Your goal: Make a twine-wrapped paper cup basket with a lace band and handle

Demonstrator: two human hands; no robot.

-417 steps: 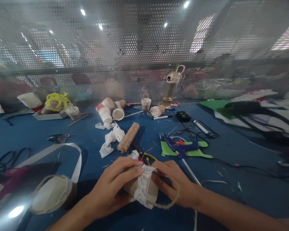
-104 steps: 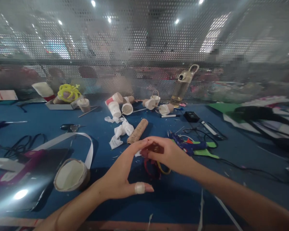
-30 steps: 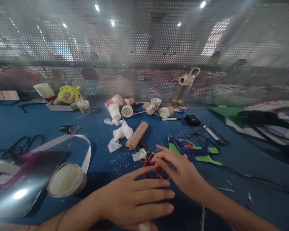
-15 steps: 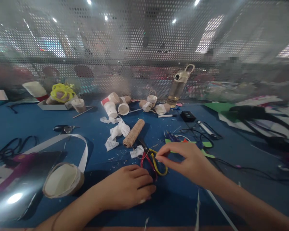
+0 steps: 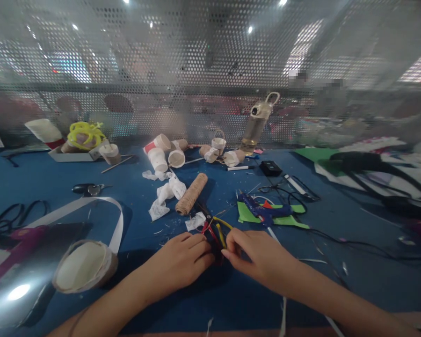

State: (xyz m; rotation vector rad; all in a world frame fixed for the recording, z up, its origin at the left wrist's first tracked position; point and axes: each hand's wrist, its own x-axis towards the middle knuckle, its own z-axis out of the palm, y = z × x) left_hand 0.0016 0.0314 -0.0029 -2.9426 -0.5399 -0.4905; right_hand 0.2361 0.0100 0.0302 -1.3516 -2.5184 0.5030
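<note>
My left hand (image 5: 182, 257) rests low over the blue table, fingers curled downward with their tips hidden. Just beyond them lie scissors (image 5: 219, 235) with one red and one yellow handle, blades pointing away. Close on the right, my right hand (image 5: 257, 252) has thumb and index finger brought together in a pinch beside the yellow handle. What either hand holds, if anything, is too small or hidden to make out. Ahead lies a roll of brown twine (image 5: 192, 194), with a crumpled white scrap (image 5: 195, 221) by the scissors.
A blue glue gun (image 5: 266, 210) lies on green paper at right, its cable trailing. To the left stands a round container (image 5: 82, 267) with a white ribbon (image 5: 117, 224) behind it. Paper cups (image 5: 157, 159) and a water bottle (image 5: 255, 126) are along the mesh partition.
My right hand has moved down and slightly left, toward my left hand, uncovering the glue gun. My left hand has shifted up and left, its fingers now nearer the red handle.
</note>
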